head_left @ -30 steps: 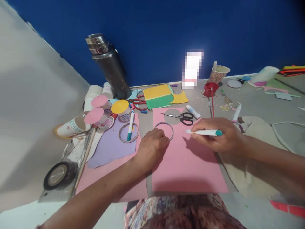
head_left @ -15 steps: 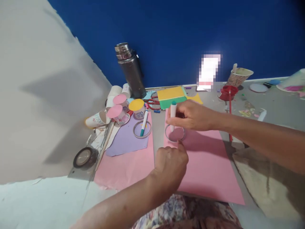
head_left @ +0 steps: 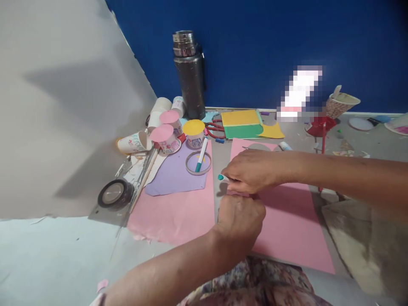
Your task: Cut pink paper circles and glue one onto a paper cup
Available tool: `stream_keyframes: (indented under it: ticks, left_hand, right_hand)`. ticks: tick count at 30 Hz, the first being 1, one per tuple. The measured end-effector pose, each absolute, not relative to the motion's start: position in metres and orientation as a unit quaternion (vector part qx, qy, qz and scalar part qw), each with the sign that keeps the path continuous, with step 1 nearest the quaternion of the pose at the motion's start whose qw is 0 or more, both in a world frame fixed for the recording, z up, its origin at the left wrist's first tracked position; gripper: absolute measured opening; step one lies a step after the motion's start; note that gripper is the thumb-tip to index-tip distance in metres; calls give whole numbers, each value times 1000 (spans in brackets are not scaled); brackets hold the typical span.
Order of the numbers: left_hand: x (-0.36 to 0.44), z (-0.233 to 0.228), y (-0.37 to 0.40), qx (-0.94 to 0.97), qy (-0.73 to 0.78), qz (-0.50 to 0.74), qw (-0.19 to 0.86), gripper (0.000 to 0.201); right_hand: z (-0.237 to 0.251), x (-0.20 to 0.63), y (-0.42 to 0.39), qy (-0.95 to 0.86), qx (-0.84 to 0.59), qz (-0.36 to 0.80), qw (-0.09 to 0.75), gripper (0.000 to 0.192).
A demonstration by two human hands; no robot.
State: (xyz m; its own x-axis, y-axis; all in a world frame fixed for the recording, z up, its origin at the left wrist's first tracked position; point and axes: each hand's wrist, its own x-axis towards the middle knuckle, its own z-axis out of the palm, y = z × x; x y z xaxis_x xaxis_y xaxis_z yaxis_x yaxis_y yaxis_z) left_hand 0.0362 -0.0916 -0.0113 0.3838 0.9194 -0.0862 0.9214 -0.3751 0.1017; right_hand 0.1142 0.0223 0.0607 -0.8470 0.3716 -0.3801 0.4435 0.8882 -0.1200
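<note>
My right hand (head_left: 251,170) is closed round a white marker (head_left: 225,179) with a teal end, tilted so that this end points left. Close below it, my left hand (head_left: 242,214) rests on the pink sheet (head_left: 293,225) with its fingers curled under. Whatever those fingers press or hold is hidden, and so is the marker's other end. Beyond the right hand, a rounded opening in the sheet shows grey table. To the left, a second marker (head_left: 202,154) leans in a ring (head_left: 188,169) on purple paper (head_left: 175,180).
Paper cups topped with pink and yellow discs (head_left: 194,126) stand at the back left, beside a dark flask (head_left: 191,85). A tape roll (head_left: 111,193) lies at left. Red-handled scissors (head_left: 215,127) and yellow-green paper (head_left: 240,123) lie behind. At right is a beige cloth (head_left: 360,246).
The marker in my right hand has gone from upright to tilted, teal end leftward. My hands have come together, covering the ring that showed between them. The view has shifted slightly.
</note>
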Motion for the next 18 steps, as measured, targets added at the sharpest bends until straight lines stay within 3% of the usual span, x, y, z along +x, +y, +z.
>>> stream_keyframes:
  ticks: [7,14,18]
  left_hand:
    - [36,-16,-91,834,549,13,51,24]
    - [38,-6,-88,818,565,-45,92,57]
    - [38,-12,-92,824,564,-16,59,62]
  right_hand:
    - [60,111,18,960,198,-91,173,27]
    - [58,104,29,958,230,-104,134,32]
    - [53,99,41,964,222,-105,104,31]
